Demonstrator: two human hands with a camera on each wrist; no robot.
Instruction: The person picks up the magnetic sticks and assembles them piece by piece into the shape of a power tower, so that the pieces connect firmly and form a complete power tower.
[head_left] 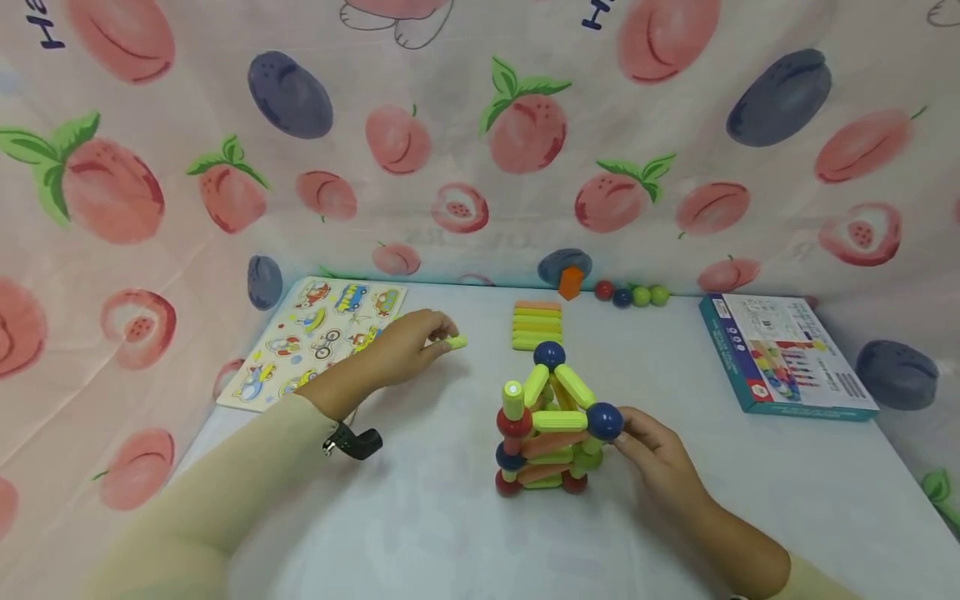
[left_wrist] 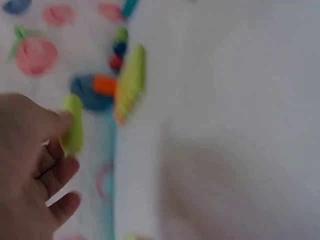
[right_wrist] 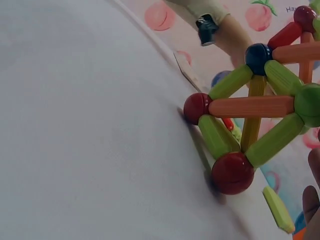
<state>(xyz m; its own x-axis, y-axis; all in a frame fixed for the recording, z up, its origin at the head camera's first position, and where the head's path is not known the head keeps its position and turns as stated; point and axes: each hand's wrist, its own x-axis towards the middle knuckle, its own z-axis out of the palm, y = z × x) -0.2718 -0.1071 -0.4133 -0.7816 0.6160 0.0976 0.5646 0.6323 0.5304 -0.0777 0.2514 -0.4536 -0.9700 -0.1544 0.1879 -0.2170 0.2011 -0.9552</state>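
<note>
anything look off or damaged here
Nothing looks spilled or damaged. One oddity: on the ball-and-stick structure, a yellow-green stick pokes up from a red ball with no ball on its tip, so that end looks unfinished.

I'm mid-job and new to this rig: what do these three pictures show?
There is no machine, just a person's bare hands. The widest picture comes from a head camera looking forward and down; the others from a camera on each wrist. The left hand pinches a light green rod. The right hand is at a blue ball on the rod-and-ball structure; its grip is unclear. Also on the white surface: a row of rods, four balls, an orange piece, a picture board and a flat box.
</note>
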